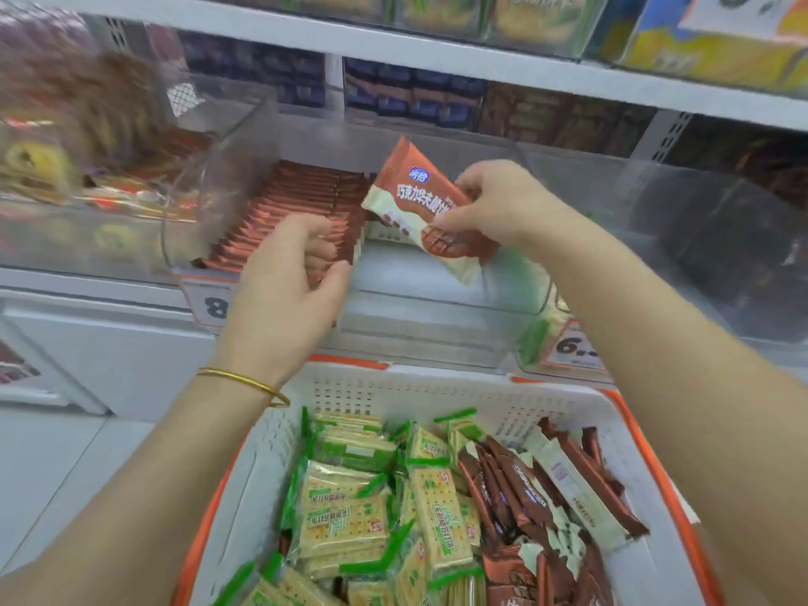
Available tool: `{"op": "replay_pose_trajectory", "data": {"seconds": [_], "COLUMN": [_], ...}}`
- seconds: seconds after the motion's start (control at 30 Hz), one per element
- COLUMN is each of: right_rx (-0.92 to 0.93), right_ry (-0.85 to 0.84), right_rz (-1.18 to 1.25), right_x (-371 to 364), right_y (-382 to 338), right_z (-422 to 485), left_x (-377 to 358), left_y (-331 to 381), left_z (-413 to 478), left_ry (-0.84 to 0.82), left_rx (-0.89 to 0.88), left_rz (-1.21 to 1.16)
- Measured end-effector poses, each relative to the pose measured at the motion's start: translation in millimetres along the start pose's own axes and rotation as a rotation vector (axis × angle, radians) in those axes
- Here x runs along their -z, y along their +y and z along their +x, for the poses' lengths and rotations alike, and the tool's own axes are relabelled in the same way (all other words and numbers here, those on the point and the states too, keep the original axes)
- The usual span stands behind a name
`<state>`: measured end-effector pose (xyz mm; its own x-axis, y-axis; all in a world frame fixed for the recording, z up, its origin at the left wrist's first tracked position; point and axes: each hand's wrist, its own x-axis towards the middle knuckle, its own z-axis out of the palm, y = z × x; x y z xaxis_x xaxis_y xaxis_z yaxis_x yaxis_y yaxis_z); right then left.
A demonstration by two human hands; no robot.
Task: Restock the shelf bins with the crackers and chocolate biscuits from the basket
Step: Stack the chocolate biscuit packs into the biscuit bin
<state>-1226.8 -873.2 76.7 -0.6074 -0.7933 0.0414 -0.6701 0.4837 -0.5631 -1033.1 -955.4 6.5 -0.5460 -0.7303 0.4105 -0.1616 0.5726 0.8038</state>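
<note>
**A:** Where's the packet right now?

**B:** The chocolate biscuit packet (430,212) is up over the clear bin (393,273), tilted, with its top corner high and to the left. The right hand (503,203) pinches it at its right side, fingers curled over the top and thumb beneath.

**A:** And the other one?

**B:** The left hand (284,273) is curled round the near end of the row of brown packets (297,199). They stand on edge in the bin's left half, and the thumb is against the row's right side.

**A:** Any room in there?

**B:** Right of the row the bin's floor is bare as far as its see-through right wall. The held packet hangs above that gap.

**A:** What's below?

**B:** The shelf edge with its price tags (572,347), then the white basket (393,389), whose far rim sits just beneath that edge. Green crackers (350,509) fill its left and middle, and chocolate biscuits (524,487) are heaped on the right. There's a gold bangle (245,380) on the left wrist.
</note>
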Motion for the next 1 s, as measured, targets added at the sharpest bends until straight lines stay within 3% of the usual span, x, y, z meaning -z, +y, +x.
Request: {"op": "replay_pose_trajectory", "data": {"seconds": [0.23,0.53,0.73,0.87,0.93,1.0], "right_rx": [-0.092,0.011,-0.005,-0.058,-0.047,0.077], "right_ry": [0.043,0.292,0.317,0.319,0.354,0.382], "right_rz": [-0.471,-0.650,-0.708,-0.556,-0.231,0.082], "right_x": [-64,-94,-93,-77,-55,-32], "right_y": [30,34,38,18,1,-6], "right_z": [82,111,111,102,77,19], "left_x": [-6,-8,-14,-19,-24,-32], "left_y": [-3,2,2,5,11,17], "left_z": [1,-1,-7,-12,-17,-30], "left_ry": [-0.064,-0.045,-0.092,-0.037,-0.014,-0.041], "left_rx": [-0.208,-0.277,-0.301,-0.367,-0.463,-0.576], "left_rz": [0.524,0.526,0.542,0.502,0.434,0.384]}}
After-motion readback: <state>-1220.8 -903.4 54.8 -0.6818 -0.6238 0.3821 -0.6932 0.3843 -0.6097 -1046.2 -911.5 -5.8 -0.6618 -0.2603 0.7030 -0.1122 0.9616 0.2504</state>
